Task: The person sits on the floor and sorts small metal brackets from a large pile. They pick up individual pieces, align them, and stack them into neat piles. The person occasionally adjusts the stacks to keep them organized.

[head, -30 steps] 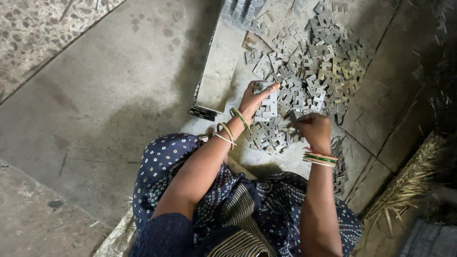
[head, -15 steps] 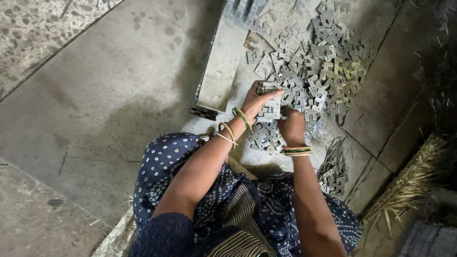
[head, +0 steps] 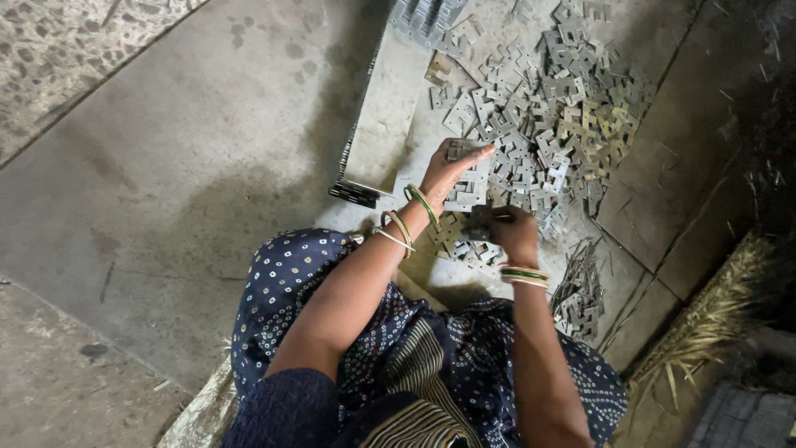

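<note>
floor: grey stone slabs (head: 207, 166) | right: straw broom (head: 705, 332) | lap: dotted blue cloth (head: 298, 274)

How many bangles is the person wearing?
6 that I can make out: three on the left wrist, spaced apart, and about three stacked on the right wrist. More may be hidden underneath.

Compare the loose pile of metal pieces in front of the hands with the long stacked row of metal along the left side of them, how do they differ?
The loose pile lies scattered flat, pieces facing every way; the stacked row is packed tight in one straight line on edge. The pile looks pale grey with some yellowish pieces; the row reads darker. The left hand and right hand work at the pile, apart from the row. Both rest on the concrete floor.
</note>
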